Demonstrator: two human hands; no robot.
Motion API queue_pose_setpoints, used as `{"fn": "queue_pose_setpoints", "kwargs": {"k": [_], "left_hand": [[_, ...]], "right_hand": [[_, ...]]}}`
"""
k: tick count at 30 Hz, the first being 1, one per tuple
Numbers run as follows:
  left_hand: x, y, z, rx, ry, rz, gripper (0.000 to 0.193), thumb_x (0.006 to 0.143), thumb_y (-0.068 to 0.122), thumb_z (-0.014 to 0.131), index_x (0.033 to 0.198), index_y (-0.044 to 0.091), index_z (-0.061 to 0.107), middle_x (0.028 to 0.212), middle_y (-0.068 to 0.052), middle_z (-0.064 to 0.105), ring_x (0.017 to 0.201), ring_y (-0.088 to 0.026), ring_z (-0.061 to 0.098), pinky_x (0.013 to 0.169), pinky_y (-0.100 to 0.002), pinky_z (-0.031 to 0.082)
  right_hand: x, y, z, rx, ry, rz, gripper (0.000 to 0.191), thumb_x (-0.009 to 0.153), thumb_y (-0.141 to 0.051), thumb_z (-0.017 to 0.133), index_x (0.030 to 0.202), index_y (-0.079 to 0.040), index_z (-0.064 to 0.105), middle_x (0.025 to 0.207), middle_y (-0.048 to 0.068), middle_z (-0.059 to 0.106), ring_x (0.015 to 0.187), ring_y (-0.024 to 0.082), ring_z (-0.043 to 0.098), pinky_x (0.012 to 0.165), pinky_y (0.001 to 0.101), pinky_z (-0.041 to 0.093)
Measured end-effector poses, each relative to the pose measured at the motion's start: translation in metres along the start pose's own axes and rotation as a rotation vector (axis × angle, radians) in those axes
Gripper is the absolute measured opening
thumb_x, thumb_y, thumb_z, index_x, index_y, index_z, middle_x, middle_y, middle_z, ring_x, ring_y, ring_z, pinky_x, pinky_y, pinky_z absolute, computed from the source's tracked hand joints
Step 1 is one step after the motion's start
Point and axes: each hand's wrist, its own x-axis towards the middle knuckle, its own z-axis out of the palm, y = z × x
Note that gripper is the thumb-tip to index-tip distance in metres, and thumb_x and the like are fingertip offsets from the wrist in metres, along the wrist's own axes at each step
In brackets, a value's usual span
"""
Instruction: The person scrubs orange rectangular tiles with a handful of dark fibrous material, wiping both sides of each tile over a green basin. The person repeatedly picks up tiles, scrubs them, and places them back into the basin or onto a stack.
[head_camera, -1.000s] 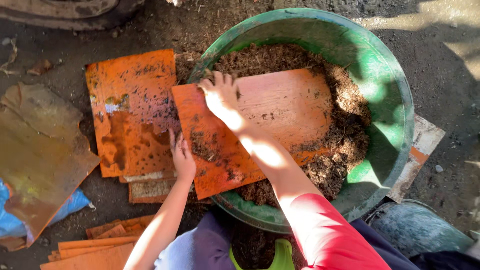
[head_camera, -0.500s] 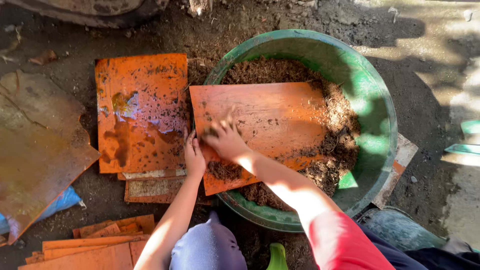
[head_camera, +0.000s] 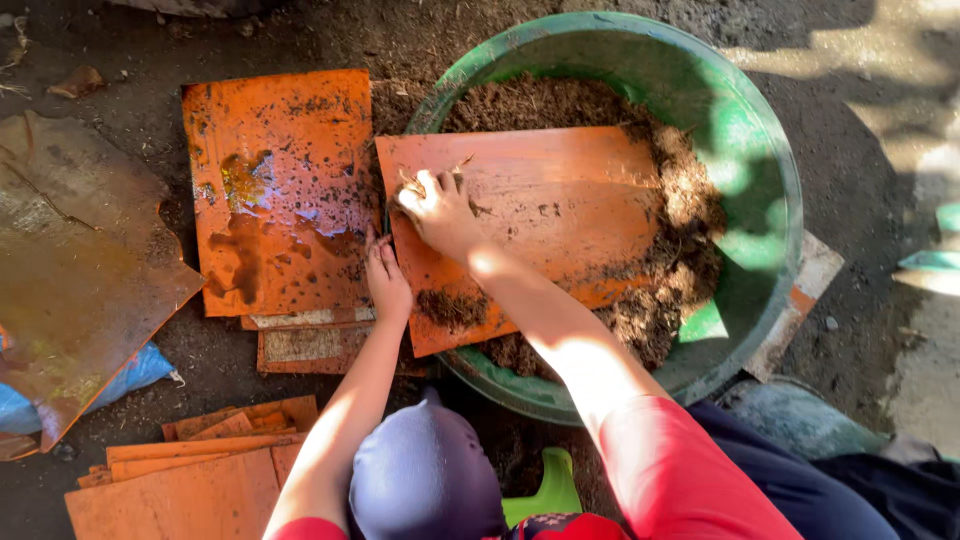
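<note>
Bare dark ground surrounds a green plastic basin filled with brown crumbly soil. An orange board lies tilted across the basin's near rim, over the soil. The right hand presses on the board's upper left part, fingers curled over dirt. The left hand grips the board's left edge. Beside it lies a stained orange sheet.
</note>
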Motion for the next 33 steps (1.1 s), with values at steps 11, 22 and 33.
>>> {"fn": "queue_pose_setpoints", "kwargs": {"k": [11, 22, 33], "left_hand": [[-0.009, 0.003, -0.04, -0.679, 0.037, -0.119, 0.071, 0.108, 0.055, 0.026, 0.131, 0.001, 0.066, 0.148, -0.02, 0.056, 0.142, -0.033, 0.049, 0.121, -0.044, 0.034], [-0.029, -0.008, -0.013, -0.042, -0.105, -0.091, 0.07, 0.104, 0.055, 0.029, 0.155, 0.008, 0.04, 0.158, -0.012, 0.04, 0.145, -0.03, 0.039, 0.117, -0.041, 0.032], [-0.034, -0.026, -0.009, 0.048, -0.087, 0.067, 0.066, 0.11, 0.05, 0.029, 0.16, 0.006, 0.032, 0.169, -0.014, 0.018, 0.156, -0.031, 0.02, 0.123, -0.042, 0.025]], "right_hand": [[-0.083, -0.123, -0.014, 0.252, -0.269, 0.549, 0.036, 0.098, -0.028, 0.059, 0.133, -0.017, 0.06, 0.14, 0.025, 0.047, 0.132, 0.047, 0.039, 0.108, 0.0714, 0.032], [-0.201, -0.065, 0.037, 0.12, -0.039, 0.693, 0.039, 0.084, -0.026, 0.069, 0.122, -0.022, 0.063, 0.135, 0.018, 0.049, 0.128, 0.045, 0.043, 0.102, 0.0733, 0.035], [-0.246, 0.172, -0.035, 0.132, -0.022, 1.666, 0.038, 0.107, -0.023, 0.043, 0.145, -0.016, 0.043, 0.166, 0.024, 0.019, 0.151, 0.049, 0.02, 0.121, 0.0701, 0.018]]}}
